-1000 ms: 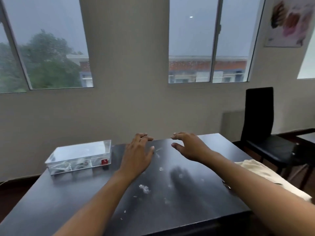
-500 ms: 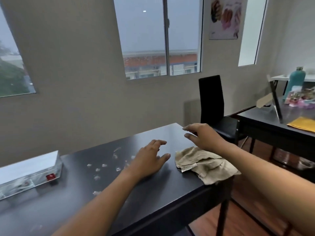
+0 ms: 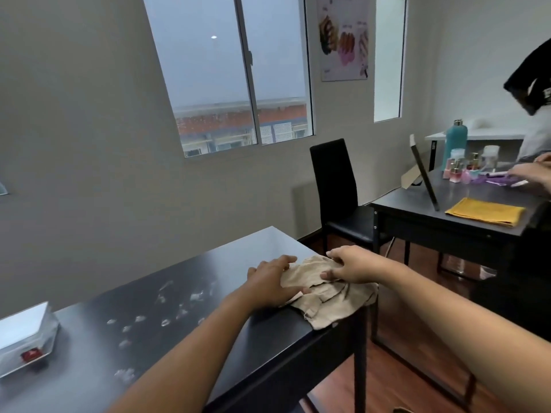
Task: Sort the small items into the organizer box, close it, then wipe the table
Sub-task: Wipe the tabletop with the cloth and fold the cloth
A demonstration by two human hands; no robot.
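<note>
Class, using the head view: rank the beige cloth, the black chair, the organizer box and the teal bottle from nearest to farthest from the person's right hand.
1. Beige cloth: under the right hand, at the table's right end.
2. Black chair: behind it, by the wall.
3. Teal bottle: on the far right table.
4. Organizer box: far left edge.
The last two are close to call.

Black chair [image 3: 338,186] between tables; second table [image 3: 417,210] bears yellow cloth [image 3: 484,210], teal bottle [image 3: 455,144].
</note>
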